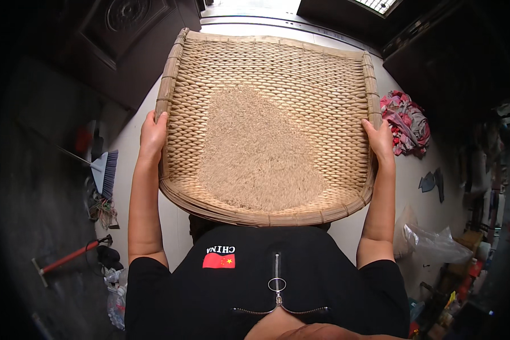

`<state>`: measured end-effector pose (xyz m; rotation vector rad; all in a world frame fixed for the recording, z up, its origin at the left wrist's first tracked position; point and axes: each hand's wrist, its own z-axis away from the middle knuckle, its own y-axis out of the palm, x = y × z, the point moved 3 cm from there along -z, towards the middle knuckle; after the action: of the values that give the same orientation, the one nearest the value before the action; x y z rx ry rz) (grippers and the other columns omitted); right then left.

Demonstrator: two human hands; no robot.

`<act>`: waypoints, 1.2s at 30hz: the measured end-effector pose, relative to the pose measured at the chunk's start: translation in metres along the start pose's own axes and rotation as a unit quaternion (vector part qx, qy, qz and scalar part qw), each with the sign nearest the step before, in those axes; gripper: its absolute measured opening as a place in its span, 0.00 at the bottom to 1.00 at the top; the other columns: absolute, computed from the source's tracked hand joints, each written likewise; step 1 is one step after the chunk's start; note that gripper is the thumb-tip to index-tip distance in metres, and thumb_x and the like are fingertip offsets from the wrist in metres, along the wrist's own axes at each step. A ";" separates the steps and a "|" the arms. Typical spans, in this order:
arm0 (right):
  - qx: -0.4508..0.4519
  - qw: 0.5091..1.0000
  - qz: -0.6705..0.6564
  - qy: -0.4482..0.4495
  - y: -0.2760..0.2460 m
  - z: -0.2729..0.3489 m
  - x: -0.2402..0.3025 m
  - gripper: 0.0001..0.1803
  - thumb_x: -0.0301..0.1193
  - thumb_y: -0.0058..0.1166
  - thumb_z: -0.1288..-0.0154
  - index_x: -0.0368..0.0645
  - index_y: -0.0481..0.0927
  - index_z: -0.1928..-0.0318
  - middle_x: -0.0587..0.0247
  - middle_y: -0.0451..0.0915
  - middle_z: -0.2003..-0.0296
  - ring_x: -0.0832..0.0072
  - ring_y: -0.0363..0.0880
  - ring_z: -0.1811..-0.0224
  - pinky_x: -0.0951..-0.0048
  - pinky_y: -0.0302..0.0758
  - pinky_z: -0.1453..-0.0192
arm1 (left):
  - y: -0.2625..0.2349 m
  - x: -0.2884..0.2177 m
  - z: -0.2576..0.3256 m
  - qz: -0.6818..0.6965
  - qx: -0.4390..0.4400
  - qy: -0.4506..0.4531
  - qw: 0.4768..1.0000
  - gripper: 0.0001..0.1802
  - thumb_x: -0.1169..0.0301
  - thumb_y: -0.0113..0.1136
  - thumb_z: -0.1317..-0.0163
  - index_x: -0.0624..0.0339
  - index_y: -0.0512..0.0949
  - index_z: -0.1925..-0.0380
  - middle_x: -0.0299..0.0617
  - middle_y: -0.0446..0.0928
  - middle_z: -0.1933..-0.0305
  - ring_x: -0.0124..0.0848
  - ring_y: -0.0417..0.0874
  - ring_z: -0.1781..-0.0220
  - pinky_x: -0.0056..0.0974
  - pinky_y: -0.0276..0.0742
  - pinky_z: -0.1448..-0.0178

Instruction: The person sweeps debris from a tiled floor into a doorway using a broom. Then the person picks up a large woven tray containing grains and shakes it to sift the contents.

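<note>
A wide woven winnowing basket (192,73) with a bound rim spans the space in front of my body. A heap of small tan grain (258,150) lies on its weave, spread from the middle down to the curved near edge. My left hand (153,135) grips the basket's left rim, thumb on top and fingers hidden beneath. On the opposite rim, my right hand (379,137) holds on in the same way. Both arms reach forward, and the basket is above the floor.
Dark doors stand ahead on both sides of a bright doorway (255,7). A broom (103,170) and a red-handled tool (71,256) are at left. On the right lie a red patterned cloth bundle (405,122), a clear plastic bag (436,243) and assorted clutter.
</note>
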<state>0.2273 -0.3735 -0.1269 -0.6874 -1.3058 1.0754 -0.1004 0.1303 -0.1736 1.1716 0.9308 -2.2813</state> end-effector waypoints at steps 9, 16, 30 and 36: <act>-0.026 0.993 0.117 0.000 -0.004 0.000 0.013 0.36 0.53 0.57 0.42 0.28 0.72 0.53 0.34 0.78 0.56 0.46 0.77 0.51 0.57 0.71 0.47 | 0.045 -0.075 0.066 -0.319 -0.179 0.267 0.892 0.26 0.62 0.58 0.39 0.60 0.69 0.42 0.49 0.67 0.38 0.45 0.64 0.39 0.44 0.59 0.34; -0.197 0.923 0.213 -0.254 -0.006 0.022 0.071 0.25 0.40 0.58 0.40 0.37 0.73 0.49 0.49 0.79 0.58 0.53 0.77 0.55 0.57 0.74 0.51 | 0.095 -0.153 0.096 0.097 -0.027 0.257 0.961 0.19 0.66 0.55 0.35 0.64 0.72 0.47 0.48 0.74 0.47 0.35 0.74 0.44 0.39 0.70 0.40; 0.054 0.914 0.097 -0.391 0.140 0.001 0.188 0.33 0.55 0.34 0.29 0.45 0.63 0.34 0.58 0.57 0.30 0.65 0.48 0.26 0.62 0.47 0.25 | 0.073 -0.097 0.066 0.221 -0.165 0.204 0.939 0.07 0.72 0.49 0.31 0.65 0.73 0.61 0.39 0.79 0.61 0.23 0.76 0.60 0.29 0.73 0.53; 0.109 0.865 0.044 -0.487 0.185 0.027 0.275 0.33 0.52 0.30 0.27 0.46 0.57 0.30 0.59 0.53 0.29 0.67 0.45 0.25 0.66 0.40 0.23 | 0.061 -0.097 0.078 0.263 -0.157 0.176 0.935 0.06 0.73 0.49 0.31 0.64 0.73 0.61 0.36 0.77 0.62 0.22 0.75 0.60 0.28 0.72 0.53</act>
<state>0.1379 -0.0567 -0.1726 0.0292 -1.9553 1.7204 -0.0515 0.0379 -0.0838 1.4896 0.9210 -1.4701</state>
